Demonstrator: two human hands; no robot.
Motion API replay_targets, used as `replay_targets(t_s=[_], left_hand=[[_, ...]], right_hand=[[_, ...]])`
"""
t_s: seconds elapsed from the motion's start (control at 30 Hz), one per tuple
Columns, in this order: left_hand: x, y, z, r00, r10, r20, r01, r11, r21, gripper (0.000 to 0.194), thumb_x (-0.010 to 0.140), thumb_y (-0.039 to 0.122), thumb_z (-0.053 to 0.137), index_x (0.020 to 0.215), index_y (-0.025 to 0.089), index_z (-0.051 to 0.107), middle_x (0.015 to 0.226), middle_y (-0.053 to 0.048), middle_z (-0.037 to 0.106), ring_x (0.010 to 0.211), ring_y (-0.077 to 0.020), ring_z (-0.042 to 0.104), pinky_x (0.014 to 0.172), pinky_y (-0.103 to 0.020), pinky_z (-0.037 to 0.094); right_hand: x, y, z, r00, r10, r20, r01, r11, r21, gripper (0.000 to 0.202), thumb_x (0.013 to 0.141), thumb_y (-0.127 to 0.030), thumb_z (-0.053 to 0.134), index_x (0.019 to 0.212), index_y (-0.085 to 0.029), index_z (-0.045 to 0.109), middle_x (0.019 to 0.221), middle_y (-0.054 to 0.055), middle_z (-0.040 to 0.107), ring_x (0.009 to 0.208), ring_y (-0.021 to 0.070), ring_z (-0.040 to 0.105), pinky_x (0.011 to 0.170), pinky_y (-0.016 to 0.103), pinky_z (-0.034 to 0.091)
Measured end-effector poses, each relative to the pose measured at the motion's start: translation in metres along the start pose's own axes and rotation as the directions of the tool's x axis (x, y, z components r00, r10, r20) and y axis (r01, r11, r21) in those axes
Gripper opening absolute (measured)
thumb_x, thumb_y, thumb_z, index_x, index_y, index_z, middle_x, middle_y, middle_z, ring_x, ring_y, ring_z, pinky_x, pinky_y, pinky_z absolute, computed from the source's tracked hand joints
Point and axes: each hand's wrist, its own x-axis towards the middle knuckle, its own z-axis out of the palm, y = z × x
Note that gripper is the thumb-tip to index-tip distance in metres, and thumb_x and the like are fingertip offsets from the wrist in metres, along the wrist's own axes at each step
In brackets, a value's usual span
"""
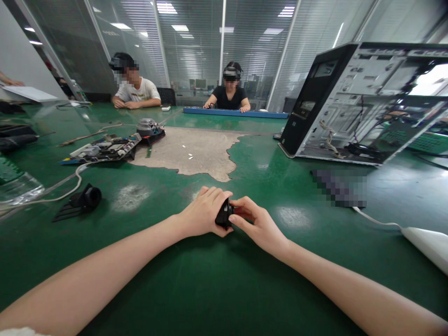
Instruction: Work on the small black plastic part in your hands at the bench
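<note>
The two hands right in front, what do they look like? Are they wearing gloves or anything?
The left hand and the right hand are both bare, with slim fingers. No gloves, rings, watches or bracelets show. A bit of white sleeve peeps in at the bottom left; no sleeve shows on the right arm.

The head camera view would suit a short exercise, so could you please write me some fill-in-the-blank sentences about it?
The left hand and the right hand are both on a small object coloured ____.
The computer case stands on the ____ side of the view.
The long bar across the table is coloured ____.
The shiny coating of the table is coloured ____.

Missing words: black; right; blue; green.
</note>
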Motion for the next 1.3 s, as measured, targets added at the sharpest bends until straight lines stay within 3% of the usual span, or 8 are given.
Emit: replay_targets(t_s=[0.1,0.3,0.47,0.67,0.83,1.07,1.3], left_hand=[[0.0003,0.0002,0.001,1.0,0.001,-0.004,0.0,1.0,0.01,0.065,0.061,0.045,0.058,0.113,0.01,0.04,0.097,-0.011,0.054,0.089,-0.0267,0.049,0.078,-0.038,0.033],[0.0003,-0.0004,-0.0004,1.0,0.006,0.016,-0.007,1.0,0.023,0.068,0.06,0.048,0.059,0.113,0.009,0.041,0.096,-0.011,0.054,0.088,-0.0261,0.049,0.078,-0.038,0.033],[0.0003,0.0002,-0.0007,1.0,0.011,0.011,-0.012,0.999,0.031,0.068,0.061,0.049,0.058,0.113,0.008,0.041,0.097,-0.012,0.054,0.088,-0.0261,0.048,0.078,-0.038,0.033],[0.0002,0.001,0.0,1.0,0.0,0.009,0.0,0.999,0.036,0.068,0.061,0.05,0.058,0.113,0.01,0.041,0.096,-0.011,0.053,0.087,-0.0268,0.048,0.077,-0.039,0.033],[0.0008,0.0013,-0.0004,1.0,-0.001,0.012,0.0,1.0,0.025,0.068,0.059,0.05,0.059,0.112,0.011,0.041,0.093,-0.01,0.053,0.086,-0.0268,0.049,0.077,-0.039,0.033],[0.0008,0.0014,-0.0011,1.0,0.012,0.019,-0.013,0.999,0.05,0.065,0.06,0.046,0.059,0.111,0.01,0.041,0.094,-0.011,0.053,0.086,-0.0267,0.048,0.077,-0.038,0.033],[0.0011,0.0017,-0.0005,1.0,-0.001,0.009,0.001,0.999,0.035,0.065,0.06,0.047,0.058,0.111,0.011,0.041,0.095,-0.011,0.053,0.087,-0.0272,0.049,0.078,-0.039,0.032]], right_hand=[[0.0022,0.0013,0.001,1.0,0.016,-0.013,-0.015,0.999,0.038,0.016,0.079,-0.023,0.056,0.092,-0.021,0.048,0.089,0.002,0.059,0.086,0.0165,0.06,0.081,0.034,0.05],[-0.0003,0.0054,0.001,1.0,0.016,0.025,-0.016,1.0,0.013,0.03,0.076,-0.019,0.059,0.102,-0.022,0.044,0.093,0.002,0.056,0.089,0.0158,0.058,0.083,0.036,0.049],[-0.0027,0.0013,0.0004,0.999,-0.034,0.037,0.036,0.998,-0.043,0.03,0.074,-0.018,0.061,0.1,-0.022,0.045,0.094,0.002,0.053,0.09,0.0167,0.056,0.082,0.036,0.049],[0.001,-0.0001,0.001,1.0,0.001,0.004,-0.001,1.0,0.008,0.015,0.079,-0.023,0.055,0.091,-0.022,0.046,0.087,0.0,0.055,0.084,0.0146,0.057,0.079,0.033,0.05],[0.001,0.0016,0.0006,1.0,0.028,-0.004,-0.028,0.999,0.037,0.025,0.078,-0.023,0.057,0.099,-0.022,0.045,0.093,0.002,0.055,0.087,0.0156,0.057,0.08,0.035,0.05],[-0.0015,0.0003,0.0016,0.995,-0.096,0.006,0.096,0.995,-0.024,0.028,0.075,-0.019,0.06,0.1,-0.023,0.046,0.1,0.003,0.05,0.096,0.0174,0.052,0.085,0.036,0.049],[0.0014,0.0002,0.0019,0.999,-0.022,-0.033,0.023,1.0,0.007,0.019,0.078,-0.023,0.057,0.094,-0.022,0.046,0.092,0.002,0.053,0.087,0.0159,0.056,0.078,0.034,0.051]])
